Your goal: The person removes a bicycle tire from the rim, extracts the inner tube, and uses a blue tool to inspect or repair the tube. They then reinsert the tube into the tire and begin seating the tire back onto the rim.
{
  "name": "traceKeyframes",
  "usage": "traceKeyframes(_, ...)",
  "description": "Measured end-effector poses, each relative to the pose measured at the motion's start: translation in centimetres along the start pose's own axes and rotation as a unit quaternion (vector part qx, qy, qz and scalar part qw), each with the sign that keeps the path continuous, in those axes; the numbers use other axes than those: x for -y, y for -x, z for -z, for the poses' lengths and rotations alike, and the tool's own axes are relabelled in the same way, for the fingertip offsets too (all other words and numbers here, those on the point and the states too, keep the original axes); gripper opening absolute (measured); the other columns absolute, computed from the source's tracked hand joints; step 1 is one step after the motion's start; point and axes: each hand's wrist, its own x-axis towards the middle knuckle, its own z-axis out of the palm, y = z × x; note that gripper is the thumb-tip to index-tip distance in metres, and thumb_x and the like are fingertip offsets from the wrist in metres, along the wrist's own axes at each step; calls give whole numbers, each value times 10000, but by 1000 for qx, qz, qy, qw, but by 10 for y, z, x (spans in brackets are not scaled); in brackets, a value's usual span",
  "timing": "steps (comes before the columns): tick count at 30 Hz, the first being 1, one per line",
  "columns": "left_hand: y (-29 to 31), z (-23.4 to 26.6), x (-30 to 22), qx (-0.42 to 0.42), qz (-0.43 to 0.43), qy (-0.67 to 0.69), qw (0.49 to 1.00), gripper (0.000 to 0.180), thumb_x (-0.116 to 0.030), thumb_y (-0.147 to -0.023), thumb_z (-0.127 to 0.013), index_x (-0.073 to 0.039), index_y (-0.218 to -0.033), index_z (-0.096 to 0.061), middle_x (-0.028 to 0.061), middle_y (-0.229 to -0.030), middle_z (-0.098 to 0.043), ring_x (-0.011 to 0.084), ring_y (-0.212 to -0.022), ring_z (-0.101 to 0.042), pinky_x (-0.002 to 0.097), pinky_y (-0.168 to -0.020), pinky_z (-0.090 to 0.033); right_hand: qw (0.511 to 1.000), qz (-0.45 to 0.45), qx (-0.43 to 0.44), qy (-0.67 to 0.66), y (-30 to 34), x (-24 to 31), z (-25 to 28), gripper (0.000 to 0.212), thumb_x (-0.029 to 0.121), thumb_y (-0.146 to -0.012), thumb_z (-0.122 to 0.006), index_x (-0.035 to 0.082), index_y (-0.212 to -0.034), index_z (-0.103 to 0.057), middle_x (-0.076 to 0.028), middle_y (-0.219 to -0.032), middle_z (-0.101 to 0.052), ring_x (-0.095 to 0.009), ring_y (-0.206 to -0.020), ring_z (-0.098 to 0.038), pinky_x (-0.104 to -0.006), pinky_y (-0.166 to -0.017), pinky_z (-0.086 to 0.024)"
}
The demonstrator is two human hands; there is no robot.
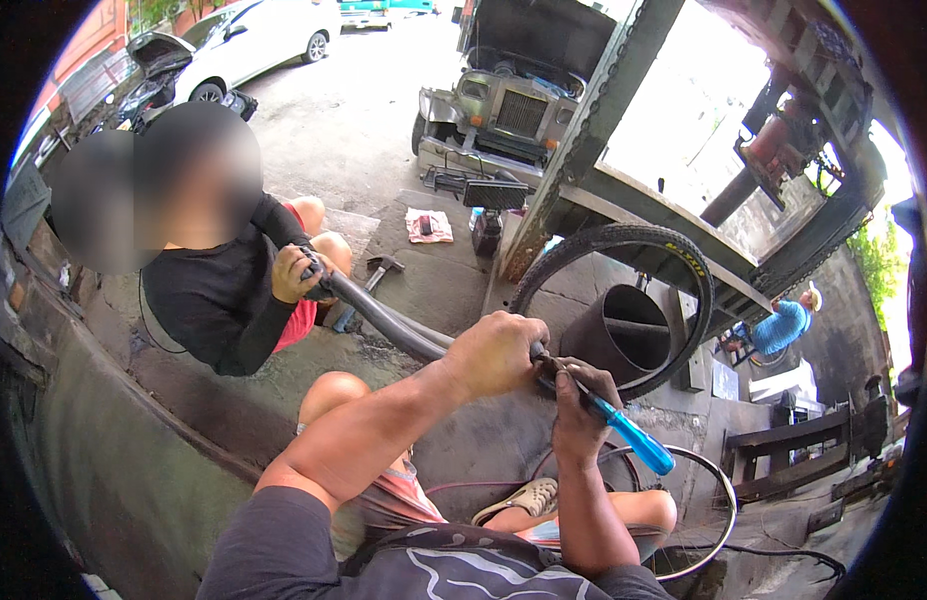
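Observation:
My left hand (499, 352) is closed around the end of a dark grey tube (389, 318) that runs up and left to a co-worker's hands. Close beside it, my right hand (584, 408) grips a screwdriver with a blue handle (639, 440). Its handle points down and right, and its tip end meets the dark tube end between my hands. Fingers hide the exact contact. The co-worker's hand (296, 275) holds the tube's far end, and a paler length lies alongside it.
A bicycle tire (692, 270) leans around a dark metal bucket (624, 325) ahead right. A hammer (384, 265) stands near the co-worker's knee. By my right leg lies a bare wheel rim (729, 490). A steel post (584, 140) rises before a parked vehicle (519, 110).

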Motion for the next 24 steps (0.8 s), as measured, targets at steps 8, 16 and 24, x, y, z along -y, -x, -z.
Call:
traceKeyframes(8, 1, 1, 1, 4, 21, -12, 1000, 240, -229, -856, -836, -37, -991, -788, 245, -938, -779, 462, -956, -776, 517, -849, -625, 1000, -3, -7, -4, 2, -6, -2, 145, -66, -996, -791, -2, -1105, -721, -206, -1165, -821, -267, -1080, -789, -404, -994, -626)
traceKeyframes(16, -1, 3, 1, 5, 11, -29, 1000, 270, -248, -854, -862, -34, -1001, -786, 235, -960, -790, 463, -958, -780, 518, -840, -624, 1000, -25, -6, -2, 2, -1, -2, 118, -58, -1007, -774, 5, -1093, -723, -179, -1173, -817, -227, -1085, -770, -390, -1009, -610)
traceKeyframes(24, 1, 12, -2, 8, 38, -10, 999, 284, -239, -865, -876, -29, -1030, -780, 245, -959, -792, 432, -944, -799, 487, -827, -631, 999, -21, 10, -26, -2, -2, -9, 138, -77, -997, -781, 2, -1104, -745, -174, -1172, -831, -186, -1030, -771, -321, -912, -607)
